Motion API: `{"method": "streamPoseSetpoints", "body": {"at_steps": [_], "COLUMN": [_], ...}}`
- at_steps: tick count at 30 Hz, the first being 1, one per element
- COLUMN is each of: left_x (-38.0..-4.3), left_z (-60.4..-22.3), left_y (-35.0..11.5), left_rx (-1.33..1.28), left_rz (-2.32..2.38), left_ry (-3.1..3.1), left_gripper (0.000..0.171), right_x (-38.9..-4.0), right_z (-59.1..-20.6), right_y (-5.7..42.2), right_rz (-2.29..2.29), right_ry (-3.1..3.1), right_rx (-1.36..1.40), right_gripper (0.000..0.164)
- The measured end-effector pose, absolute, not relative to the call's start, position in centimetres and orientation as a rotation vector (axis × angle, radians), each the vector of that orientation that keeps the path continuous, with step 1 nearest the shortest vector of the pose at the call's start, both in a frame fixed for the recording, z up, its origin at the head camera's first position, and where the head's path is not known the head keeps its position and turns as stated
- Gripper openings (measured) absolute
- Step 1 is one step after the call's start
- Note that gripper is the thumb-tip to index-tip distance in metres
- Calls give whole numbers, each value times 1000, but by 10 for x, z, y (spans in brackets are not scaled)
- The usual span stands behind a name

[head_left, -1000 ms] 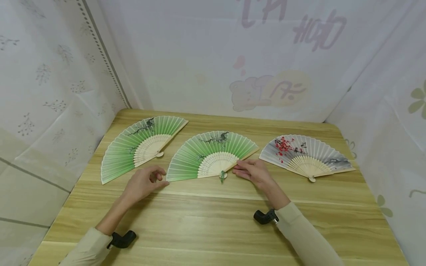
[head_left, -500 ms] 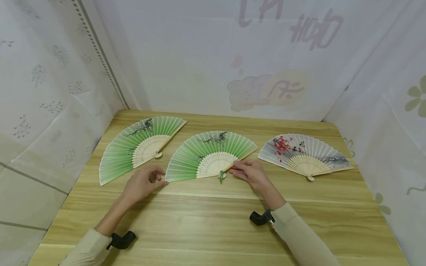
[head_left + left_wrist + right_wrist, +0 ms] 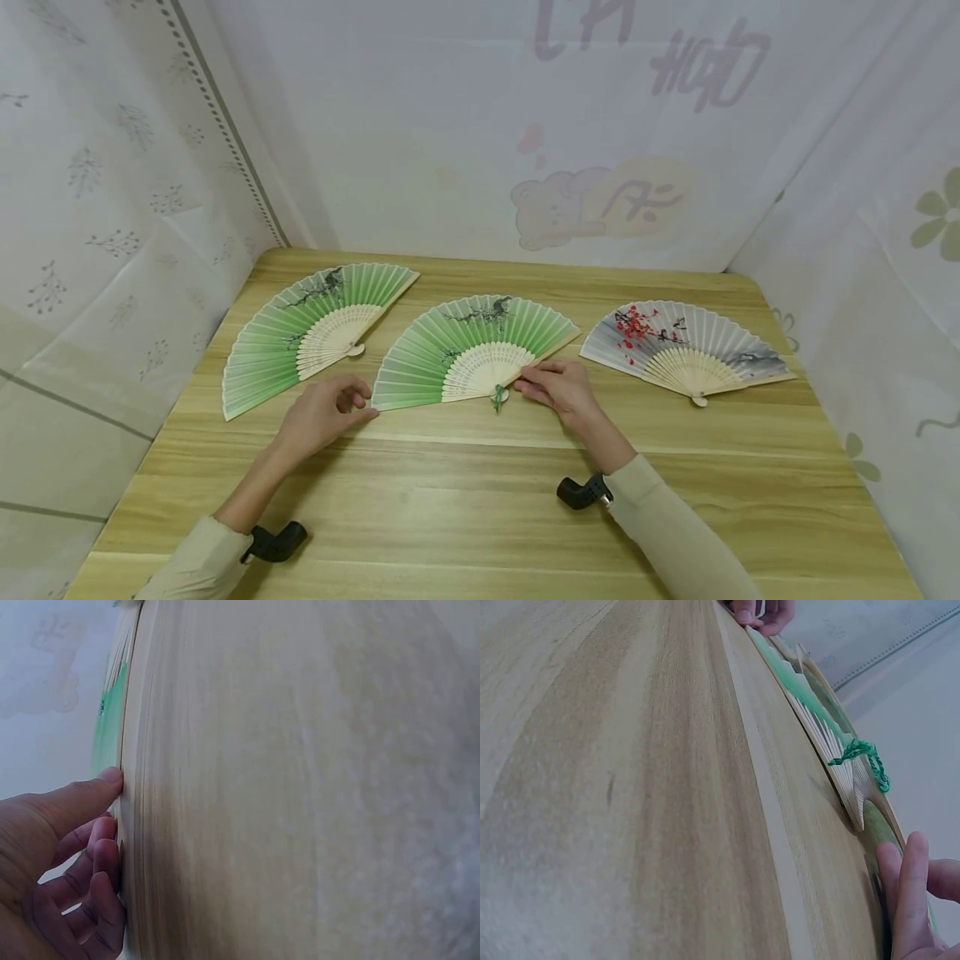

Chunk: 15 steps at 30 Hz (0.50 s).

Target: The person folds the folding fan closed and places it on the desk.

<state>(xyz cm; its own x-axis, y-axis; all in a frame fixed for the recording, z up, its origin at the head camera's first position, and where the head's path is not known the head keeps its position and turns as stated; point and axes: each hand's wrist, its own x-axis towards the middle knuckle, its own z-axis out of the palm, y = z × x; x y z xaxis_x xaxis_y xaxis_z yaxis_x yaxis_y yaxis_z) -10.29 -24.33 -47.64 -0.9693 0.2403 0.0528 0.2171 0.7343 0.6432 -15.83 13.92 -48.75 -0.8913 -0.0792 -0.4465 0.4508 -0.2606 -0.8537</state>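
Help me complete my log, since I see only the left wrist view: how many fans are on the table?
Observer: Three, all spread open: a left green fan, a middle green fan and a grey fan on the right.
Operator: Where is the right hand?
Observer: At the right edge of the middle green fan, by the head view.
Operator: Is anything pictured on the grey fan?
Observer: Yes, red blossoms toward its left side.
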Motion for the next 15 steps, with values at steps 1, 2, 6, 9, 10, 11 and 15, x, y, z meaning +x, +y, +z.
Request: {"method": "streamPoseSetpoints", "body": {"at_steps": [1,2,6,9,10,11,15], "left_x": [-103,-103,-104,-106,-106,-106,-106], "left_z": [-476,-475,-473,-472,-471,-471,-472], "left_y": [-243,-243,-242,-242,-241,-241,-242], "left_rx": [380,378,371,366,364,366,379], "left_rz": [1064,1062,1054,1050,1046,1046,1031], "left_ry": [2893,2893,2886,2870,2866,2862,2858], "left_gripper": [18,18,16,14,14,13,12], "right_x": [-159,-159,-160,-160,-160,-160,-160], "right_z": [-488,-488,-488,-488,-488,-488,-489], "right_y": [139,139,138,138,138,138,138], "right_rz": [-2208,-2208,-2201,-2199,-2199,-2199,-2192], "right_ry": [1657,1656,1654,1655,1655,1656,1660], "right_rx": [456,460,467,466,465,465,464], "right_gripper": [23,23,21,22,22,22,22]}}
